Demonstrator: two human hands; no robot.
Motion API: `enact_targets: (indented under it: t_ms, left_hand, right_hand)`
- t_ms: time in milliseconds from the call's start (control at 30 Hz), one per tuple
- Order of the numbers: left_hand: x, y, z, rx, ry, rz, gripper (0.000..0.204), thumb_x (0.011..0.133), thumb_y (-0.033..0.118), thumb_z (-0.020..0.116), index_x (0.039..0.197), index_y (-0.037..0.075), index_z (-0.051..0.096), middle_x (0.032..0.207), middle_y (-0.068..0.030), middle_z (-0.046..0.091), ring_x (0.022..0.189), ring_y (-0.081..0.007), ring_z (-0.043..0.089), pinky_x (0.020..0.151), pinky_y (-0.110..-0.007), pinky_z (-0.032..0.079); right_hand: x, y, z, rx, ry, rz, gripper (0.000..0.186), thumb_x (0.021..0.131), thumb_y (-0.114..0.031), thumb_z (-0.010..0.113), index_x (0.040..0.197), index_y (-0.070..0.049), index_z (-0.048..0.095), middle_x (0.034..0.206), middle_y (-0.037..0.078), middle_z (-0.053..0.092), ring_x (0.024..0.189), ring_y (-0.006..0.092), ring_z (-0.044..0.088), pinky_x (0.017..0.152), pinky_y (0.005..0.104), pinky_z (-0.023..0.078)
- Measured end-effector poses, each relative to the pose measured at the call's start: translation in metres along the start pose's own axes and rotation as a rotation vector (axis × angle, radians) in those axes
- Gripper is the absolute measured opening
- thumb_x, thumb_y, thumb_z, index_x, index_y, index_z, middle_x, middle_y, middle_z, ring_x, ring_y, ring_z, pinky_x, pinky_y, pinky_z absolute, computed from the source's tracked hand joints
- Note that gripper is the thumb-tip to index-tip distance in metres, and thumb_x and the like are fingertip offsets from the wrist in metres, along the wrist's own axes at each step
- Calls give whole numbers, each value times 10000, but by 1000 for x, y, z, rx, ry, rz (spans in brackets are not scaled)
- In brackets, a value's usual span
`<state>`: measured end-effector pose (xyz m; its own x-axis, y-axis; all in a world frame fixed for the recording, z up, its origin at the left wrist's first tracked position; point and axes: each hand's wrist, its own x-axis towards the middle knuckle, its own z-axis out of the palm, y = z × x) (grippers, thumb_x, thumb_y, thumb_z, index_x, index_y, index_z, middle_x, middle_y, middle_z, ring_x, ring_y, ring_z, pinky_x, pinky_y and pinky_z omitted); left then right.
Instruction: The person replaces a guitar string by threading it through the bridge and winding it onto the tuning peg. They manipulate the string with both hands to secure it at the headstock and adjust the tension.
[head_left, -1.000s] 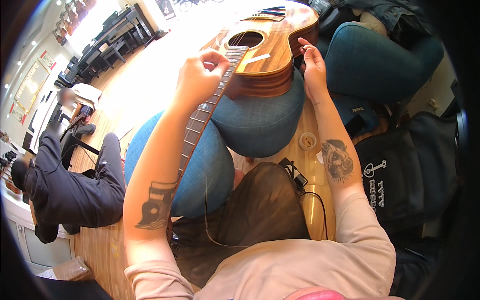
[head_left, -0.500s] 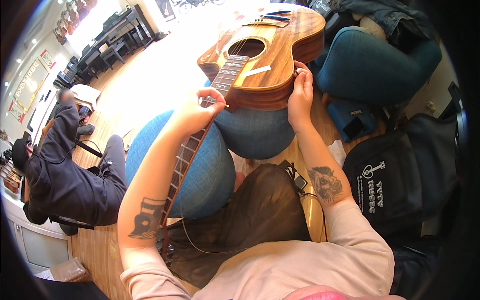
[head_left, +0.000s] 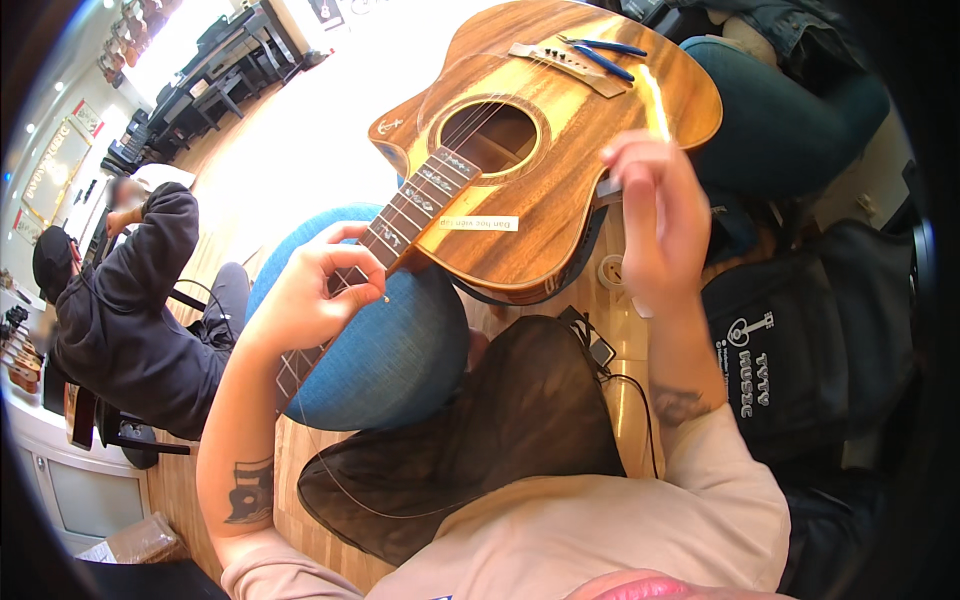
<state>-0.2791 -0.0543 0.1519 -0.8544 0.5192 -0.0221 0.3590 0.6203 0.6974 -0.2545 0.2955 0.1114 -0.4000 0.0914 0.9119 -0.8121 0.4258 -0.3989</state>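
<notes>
Guitar (head_left: 550, 185) lies face-up, neck (head_left: 418, 203) over the blue stool (head_left: 405, 375), body past its far right edge; left hand (head_left: 315, 285) pinches 1 string end (head_left: 386, 298) beside the neck; I cannot tell the blurred right hand's (head_left: 660, 220) grip.

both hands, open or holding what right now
Left hand: closed, pinching what looks like a string end at the guitar neck.
Right hand: blurred, cannot be told.

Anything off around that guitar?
Two oddities: blue-handled pliers lie loose on the guitar by its bridge, where they might scratch the top; and a loose string loops over dark fabric. No spill visible.
</notes>
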Motion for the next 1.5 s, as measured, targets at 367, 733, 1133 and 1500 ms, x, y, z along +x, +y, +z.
enact_targets:
  t_ms: [367, 733, 1133, 1500]
  left_hand:
    - [15, 36, 29, 170, 381, 236, 59, 850, -17, 716, 883, 31, 709, 1038, -118, 713, 1104, -237, 656, 942, -376, 510]
    - [181, 119, 85, 55, 633, 518, 98, 871, 128, 751, 941, 59, 753, 822, -48, 698, 714, -155, 573, 680, -325, 475]
    - [281, 111, 93, 396, 865, 583, 135, 908, 169, 694, 935, 54, 760, 917, -122, 755, 820, -281, 739, 789, -407, 572]
    - [280, 106, 106, 446, 824, 496, 166, 919, 206, 688, 970, 76, 778, 960, -109, 738, 826, -274, 742, 798, -416, 579]
  right_hand:
    - [70, 97, -16, 91, -484, 306, 138, 1034, -118, 659, 1082, 12, 665, 949, 21, 682, 900, 97, 679, 813, 230, 536]
    - [66, 103, -23, 276, -134, 504, 163, 987, -124, 702, 1097, -15, 753, 976, 53, 756, 854, 96, 716, 656, 240, 581]
    - [132, 128, -52, -226, -386, 649, 184, 944, -155, 728, 1073, -24, 725, 921, 86, 753, 845, 142, 734, 692, 276, 577]
    - [148, 130, -40, -446, -412, 261, 170, 813, -73, 692, 943, 9, 766, 854, 199, 758, 803, 300, 752, 754, 404, 586]
